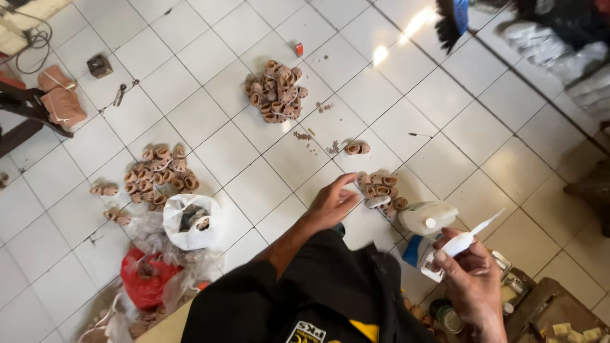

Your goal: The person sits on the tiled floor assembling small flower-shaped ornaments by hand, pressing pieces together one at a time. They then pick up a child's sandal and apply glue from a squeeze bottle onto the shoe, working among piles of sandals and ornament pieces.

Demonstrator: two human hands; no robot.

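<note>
Black sleeve [298,292], nearest the lens, runs out to the left hand [333,204], fingers loosely spread and curled, fingertips touching a small pile of tan rings [380,189] on the floor [254,184]; nothing is pinched yet.

Right hand [471,279]: closed around a small white glue bottle [467,238] with a long tapered nozzle, tip pointing up and to the right. Bottle looks like light, squeezable plastic, best held round its body as now.

Tan rings: short rolled loops, matt, seemingly leather or stiff fabric. Judged light, slightly springy, not fragile; each probably lifts easily by pinching its rim.

Also nearby:
- white plastic jug [427,217], lying just right of the small pile, over a blue-and-white box [419,253].
- pair of rings [357,148], apart, beyond the small pile.
- large heap of rings [276,92], toward the far side.
- second heap [159,174], left.
- white plastic bag [189,221], open, soft; red bag [145,276] beside it.
- floor: glossy white tiles, dark grout, scattered brown crumbs.
</note>
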